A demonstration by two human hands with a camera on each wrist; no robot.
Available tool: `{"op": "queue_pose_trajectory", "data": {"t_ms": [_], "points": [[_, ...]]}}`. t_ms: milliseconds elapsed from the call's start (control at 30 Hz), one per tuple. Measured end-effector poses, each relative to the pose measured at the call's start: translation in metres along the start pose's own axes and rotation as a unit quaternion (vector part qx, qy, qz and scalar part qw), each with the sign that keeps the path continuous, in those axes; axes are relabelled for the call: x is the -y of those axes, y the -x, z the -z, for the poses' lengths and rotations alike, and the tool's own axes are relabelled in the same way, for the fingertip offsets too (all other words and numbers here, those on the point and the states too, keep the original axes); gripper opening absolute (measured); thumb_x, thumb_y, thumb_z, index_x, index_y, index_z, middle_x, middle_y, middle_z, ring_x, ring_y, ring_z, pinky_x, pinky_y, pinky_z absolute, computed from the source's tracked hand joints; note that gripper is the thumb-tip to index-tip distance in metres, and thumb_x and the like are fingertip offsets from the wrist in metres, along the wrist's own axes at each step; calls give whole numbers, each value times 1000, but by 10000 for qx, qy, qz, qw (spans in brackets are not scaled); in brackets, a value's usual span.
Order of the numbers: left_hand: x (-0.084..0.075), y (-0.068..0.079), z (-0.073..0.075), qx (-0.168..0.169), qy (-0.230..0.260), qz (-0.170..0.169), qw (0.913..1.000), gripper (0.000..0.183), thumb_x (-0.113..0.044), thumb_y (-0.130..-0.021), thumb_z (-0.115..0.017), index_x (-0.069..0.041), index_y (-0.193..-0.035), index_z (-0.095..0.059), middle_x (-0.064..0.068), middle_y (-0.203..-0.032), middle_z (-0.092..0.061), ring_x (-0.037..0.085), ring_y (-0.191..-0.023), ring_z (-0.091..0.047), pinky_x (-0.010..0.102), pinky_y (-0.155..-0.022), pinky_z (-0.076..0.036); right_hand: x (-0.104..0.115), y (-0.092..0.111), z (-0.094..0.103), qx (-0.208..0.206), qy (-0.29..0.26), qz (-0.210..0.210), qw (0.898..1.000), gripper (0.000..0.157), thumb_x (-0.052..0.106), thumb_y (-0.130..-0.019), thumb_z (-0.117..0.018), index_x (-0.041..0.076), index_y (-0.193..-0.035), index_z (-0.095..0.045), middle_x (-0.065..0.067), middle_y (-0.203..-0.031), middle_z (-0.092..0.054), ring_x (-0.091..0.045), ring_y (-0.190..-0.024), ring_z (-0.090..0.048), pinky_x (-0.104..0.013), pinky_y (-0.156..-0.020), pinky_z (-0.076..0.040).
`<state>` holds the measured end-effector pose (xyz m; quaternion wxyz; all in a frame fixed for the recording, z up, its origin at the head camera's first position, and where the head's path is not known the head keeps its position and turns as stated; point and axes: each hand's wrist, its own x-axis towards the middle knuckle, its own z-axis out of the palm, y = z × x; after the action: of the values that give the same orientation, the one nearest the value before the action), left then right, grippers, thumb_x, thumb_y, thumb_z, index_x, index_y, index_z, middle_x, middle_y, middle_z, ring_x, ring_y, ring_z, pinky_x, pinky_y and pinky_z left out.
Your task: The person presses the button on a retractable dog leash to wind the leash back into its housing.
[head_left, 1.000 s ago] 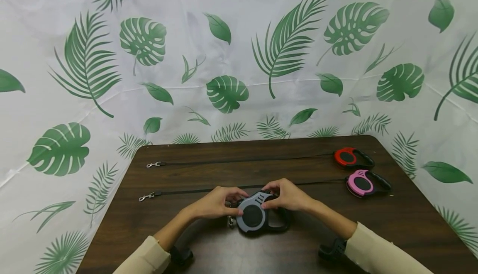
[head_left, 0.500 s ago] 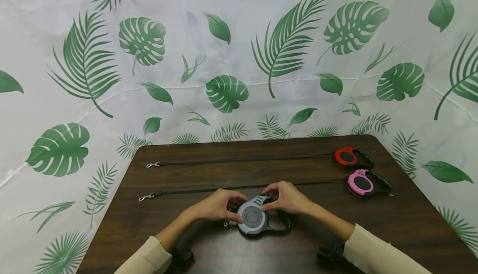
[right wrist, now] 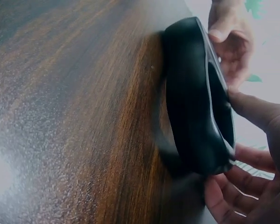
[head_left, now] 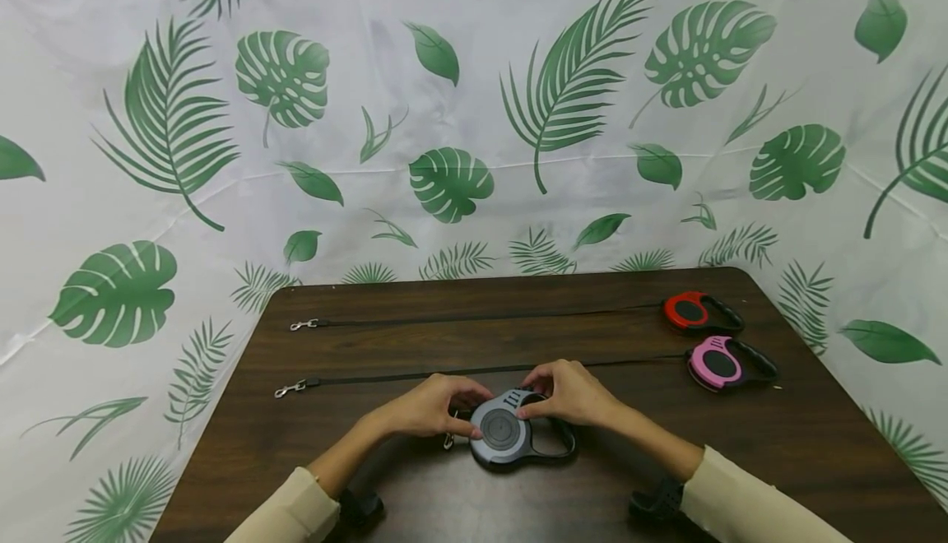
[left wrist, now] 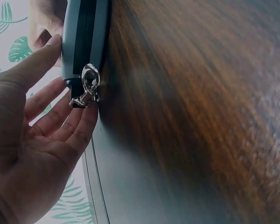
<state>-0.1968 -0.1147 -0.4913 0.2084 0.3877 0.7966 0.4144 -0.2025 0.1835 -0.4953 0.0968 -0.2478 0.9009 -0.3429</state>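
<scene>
A grey-and-black retractable dog leash (head_left: 501, 429) lies at the front middle of the table, held between both hands. My left hand (head_left: 424, 407) grips its left end, thumb on the upper face and fingers around the far side, beside the cord outlet. A silver snap hook (left wrist: 90, 78) hangs at that outlet, close to the left fingers in the left wrist view. My right hand (head_left: 576, 395) pinches the top near the ribbed button, thumb on the face. The black loop handle (right wrist: 189, 100) points right, toward the right wrist camera.
Behind it, a pink retractable leash (head_left: 714, 362) and a red one (head_left: 687, 311) lie at the right. Their black cords stretch left across the wooden table (head_left: 415, 502) to silver hooks (head_left: 290, 388). A leaf-print sheet (head_left: 474, 115) hangs behind the table.
The grey leash has tilted a little, so its round centre now catches light instead of looking black. Its hook has shifted slightly left, and the left fingers have moved slightly. Over the last half second it holds steady.
</scene>
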Motion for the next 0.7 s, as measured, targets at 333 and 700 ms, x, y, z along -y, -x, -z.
{"op": "queue_pose_trajectory", "data": {"t_ms": [333, 700], "points": [[3, 3, 3, -95, -39, -34, 9999, 55, -21, -96, -82, 0, -142, -61, 10, -136, -70, 20, -122, -68, 38, -107, -53, -3, 2, 2, -69, 61, 37, 10000, 47, 47, -80, -92, 13, -109, -80, 11, -86, -69, -4, -73, -59, -23, -65, -48], [9, 23, 20, -777, -408, -55, 9961, 55, -23, -96, -81, -2, -143, -61, 13, -130, -72, 27, -117, -70, 46, -103, -54, -16, 6, 26, -308, -42, 77, 9995, 49, 45, -83, -90, 8, -112, -79, 2, -90, -72, -5, -75, -60, -24, -67, -51]]}}
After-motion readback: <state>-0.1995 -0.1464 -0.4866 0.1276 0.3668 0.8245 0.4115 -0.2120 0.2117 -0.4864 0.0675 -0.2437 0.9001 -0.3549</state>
